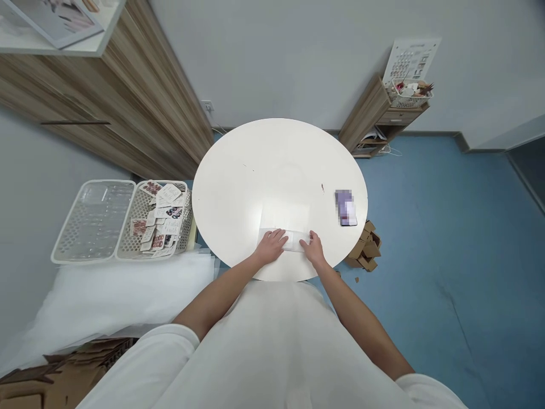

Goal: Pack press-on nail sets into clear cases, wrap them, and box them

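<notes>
A thin, translucent white wrapping sheet (285, 216) lies on the near part of the round white table (230, 170). Its near edge is folded over into a flat, clear-looking band (293, 243), and whatever may be inside it cannot be made out. My left hand (271, 246) rests over the left part of this band, fingers pointing right and pressed on it. At the band's right end, my right hand (313, 249) holds the edge between thumb and fingers.
A phone-like purple item (344, 207), partly pixelated, lies at the table's right. To the left, a white basket (187, 221) holds printed cards beside an open basket (93, 221) of clear packs. Translucent sheets (140, 289) are stacked below. Cardboard pieces (365, 249) lie on the floor.
</notes>
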A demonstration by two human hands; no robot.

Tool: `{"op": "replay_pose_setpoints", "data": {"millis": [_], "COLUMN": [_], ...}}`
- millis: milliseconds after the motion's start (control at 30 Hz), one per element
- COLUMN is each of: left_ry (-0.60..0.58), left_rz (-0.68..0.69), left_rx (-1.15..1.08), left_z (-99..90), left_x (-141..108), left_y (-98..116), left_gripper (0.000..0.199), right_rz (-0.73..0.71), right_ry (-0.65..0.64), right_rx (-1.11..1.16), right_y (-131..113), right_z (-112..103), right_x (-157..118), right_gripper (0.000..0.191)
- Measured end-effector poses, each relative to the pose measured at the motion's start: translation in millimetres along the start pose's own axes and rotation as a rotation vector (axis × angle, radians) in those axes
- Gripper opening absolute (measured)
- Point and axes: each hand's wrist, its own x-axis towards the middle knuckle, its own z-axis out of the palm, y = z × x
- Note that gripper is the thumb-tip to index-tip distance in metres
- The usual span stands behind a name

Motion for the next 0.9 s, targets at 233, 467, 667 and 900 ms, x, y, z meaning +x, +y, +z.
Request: {"op": "replay_pose_setpoints", "data": {"millis": [233,467,667,900], "left_ry": [0.007,0.028,0.032,0.095], "left_rz": [-0.017,-0.031,-0.080,-0.150], "left_rx": [-0.023,-0.039,-0.079,-0.121], "left_z": [0.1,3.7,4.4,1.5], "left_x": [-0.1,2.1,13.6,3.3], "left_y": [2.3,2.7,4.1,14.3], "left_gripper": [0.043,0.041,0.046,0.067], "right_rz": [0.107,0.034,0.006,-0.268], "right_ry": [-0.201,-0.205,-0.138,-0.337], "right_rx": [0.130,0.100,0.075,-0.133], "right_y": [-27.2,-15.7,-23.6,-31.6], "right_z": [-6.6,-9.3,0.0,11.6], "right_x": [7.2,-5.7,1.8,-2.4], "right_gripper": [0.035,0.022,0.025,0.026]}}
